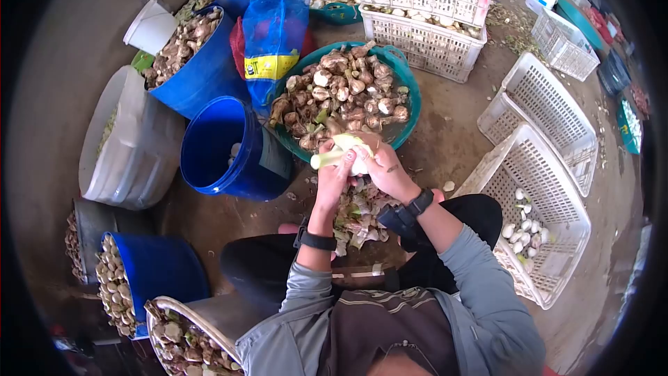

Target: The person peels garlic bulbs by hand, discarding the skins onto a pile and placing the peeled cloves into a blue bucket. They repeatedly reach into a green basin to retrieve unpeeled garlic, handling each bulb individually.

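Note:
Both hands meet around one pale bulb (pixel 359 164) with a thick light-green stem (pixel 327 160) pointing left. My left hand (pixel 335 173) is closed on its left side, near the stem. From the right, my right hand (pixel 387 171) wraps round the same bulb; whether it also holds a tool cannot be made out. Just beyond the hands is a green basin (pixel 415 108) heaped with brown, soil-covered bulbs (pixel 341 87). Peeled skins (pixel 362 212) lie on the floor below the hands, between the legs.
An open blue bucket (pixel 221 146) stands left of the basin. At the right, a white crate (pixel 554 233) contains clean white bulbs (pixel 527 233), beside another crate (pixel 550 97). Stacked crates (pixel 424 28) stand beyond the basin. A bulb-filled blue barrel (pixel 202 76) and a tilted blue bucket (pixel 163 271) are at the left.

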Tool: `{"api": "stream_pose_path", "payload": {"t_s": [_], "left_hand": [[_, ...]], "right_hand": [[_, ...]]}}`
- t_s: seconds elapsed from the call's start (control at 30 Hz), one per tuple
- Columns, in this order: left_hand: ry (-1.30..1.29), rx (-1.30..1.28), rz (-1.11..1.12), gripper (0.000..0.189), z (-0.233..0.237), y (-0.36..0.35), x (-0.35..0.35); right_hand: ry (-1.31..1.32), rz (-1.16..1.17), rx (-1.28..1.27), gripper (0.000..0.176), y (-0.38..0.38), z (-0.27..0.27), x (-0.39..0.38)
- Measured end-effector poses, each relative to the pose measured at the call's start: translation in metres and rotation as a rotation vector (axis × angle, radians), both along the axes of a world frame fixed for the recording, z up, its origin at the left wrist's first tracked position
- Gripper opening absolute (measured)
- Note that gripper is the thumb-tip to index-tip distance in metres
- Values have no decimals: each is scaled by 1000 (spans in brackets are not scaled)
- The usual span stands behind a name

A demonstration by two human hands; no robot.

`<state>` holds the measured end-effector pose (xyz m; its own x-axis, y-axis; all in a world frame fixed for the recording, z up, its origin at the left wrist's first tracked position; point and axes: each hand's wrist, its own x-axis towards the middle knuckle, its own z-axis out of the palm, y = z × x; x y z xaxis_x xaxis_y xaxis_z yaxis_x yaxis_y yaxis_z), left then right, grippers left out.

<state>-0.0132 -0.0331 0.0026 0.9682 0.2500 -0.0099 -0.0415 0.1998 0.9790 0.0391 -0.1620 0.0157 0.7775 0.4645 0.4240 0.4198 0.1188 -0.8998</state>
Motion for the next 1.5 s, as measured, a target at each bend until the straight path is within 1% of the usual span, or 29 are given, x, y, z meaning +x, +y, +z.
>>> {"api": "stream_pose_path", "payload": {"t_s": [0.13,0.17,0.23,0.27,0.3,0.37,0.4,0.43,0.5,0.57,0.6,0.63,0.7,0.77,0.8,0.83,0.87,0.9,0.97,1.0,1.03,1.1,1.17,1.2,1.23,1.3,1.37,1.43,1.5], "left_hand": [[43,-56,-32,48,15,-5,-3],[41,-60,-35,48,11,-1,-3],[-164,26,-250,53,2,13,0],[-101,97,-382,56,11,23,-3],[-72,93,-469,59,20,27,-3],[-52,-61,-596,65,27,34,-2],[-69,-29,-527,65,24,33,-1],[-86,6,-459,66,17,29,1],[-51,-174,-165,50,-13,9,6],[132,-521,122,43,-13,-19,6],[180,-627,277,38,-10,-29,6],[173,-727,323,30,-22,-24,13],[185,-887,268,27,-27,-5,25],[102,-708,261,27,-44,7,27],[95,-801,246,28,-48,23,31],[91,-895,231,29,-52,43,32],[69,-965,255,31,-56,63,31],[64,-870,275,30,-45,70,23],[13,-721,270,31,-27,63,19],[-14,-583,248,31,-19,55,16],[-54,-452,219,33,-10,45,17],[-104,-425,259,31,5,35,24],[-85,-208,247,30,4,35,20],[-70,-178,242,27,6,32,20],[-70,-181,236,27,3,30,22],[-43,-40,224,24,-4,27,26],[-47,-57,236,24,-8,26,25],[70,246,247,24,-7,28,22],[84,276,232,23,-1,29,20]], "right_hand": [[453,17,248,27,-5,13,-3],[450,13,245,27,-10,10,0],[728,69,496,26,-18,-3,11],[964,19,580,25,-11,-21,18],[959,13,581,25,-6,-4,14],[1276,-38,748,26,-1,25,3],[1262,42,800,26,0,4,10],[1025,338,878,26,-12,-29,18],[880,-148,638,26,-5,3,11],[574,-261,404,27,5,6,4],[558,-300,414,27,16,6,-2],[563,-297,415,27,17,3,-5],[680,136,384,20,13,-3,-11],[770,238,461,17,8,-2,-7],[870,437,656,18,-4,8,-3],[768,388,628,19,-18,13,5],[731,469,605,19,-40,9,20],[689,549,583,19,-50,13,30],[696,112,-6,20,-33,9,14],[120,214,-655,18,-31,-27,20],[-766,38,-820,17,-35,-58,16],[-342,-53,-777,19,-9,-14,8],[-144,-118,-240,13,3,33,-1],[-84,21,-133,10,6,53,-5],[-84,15,-135,10,5,48,0],[-490,53,-399,15,5,37,6],[-467,61,-436,15,4,31,7],[-509,116,-567,11,3,26,7],[-516,105,-538,10,1,21,1]]}}
